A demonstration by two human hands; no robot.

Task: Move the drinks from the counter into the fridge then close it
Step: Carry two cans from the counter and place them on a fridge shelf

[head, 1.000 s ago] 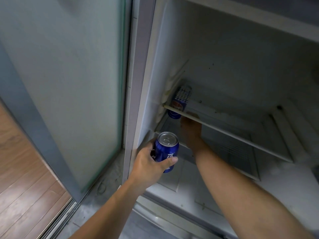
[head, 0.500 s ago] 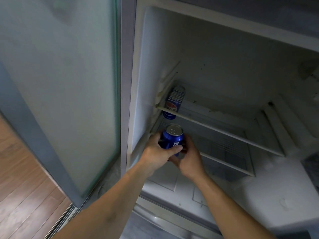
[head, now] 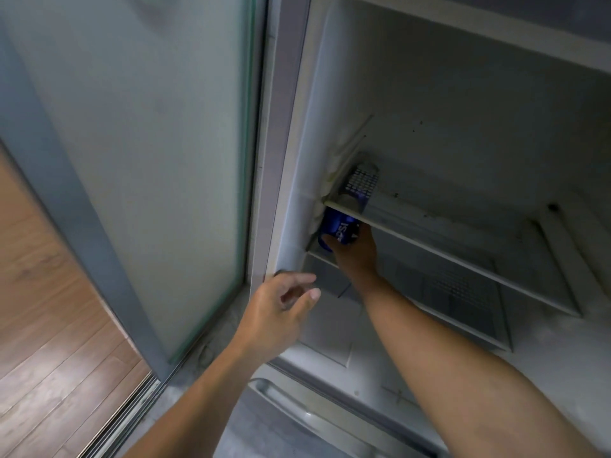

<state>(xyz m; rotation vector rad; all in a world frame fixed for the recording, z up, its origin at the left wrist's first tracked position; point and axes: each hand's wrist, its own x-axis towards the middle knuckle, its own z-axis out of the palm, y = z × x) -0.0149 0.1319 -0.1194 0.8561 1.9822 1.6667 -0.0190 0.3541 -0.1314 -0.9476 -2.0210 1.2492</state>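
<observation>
The right hand's grip [head: 355, 251] is wrapping the blue can [head: 339, 231] under the upper shelf [head: 429, 241], apparently beside another can [head: 362, 186] above. It should be lowering the can upright before releasing. The left hand [head: 281, 312] is hanging relaxed, holding nothing.

Held blue can [head: 339, 230] partly hidden: top tucked behind the front edge of the glass shelf [head: 429, 246], lower part covered by the right hand [head: 355, 256]. Fingers of that hand mostly out of sight behind the can. Lettering cut short, only the last letters legible. Second can [head: 360, 186] on the shelf seen dimly, its base masked by the shelf edge. Fridge [head: 463, 94] cropped at top and right. Both forearms cut off at the bottom edge.
</observation>
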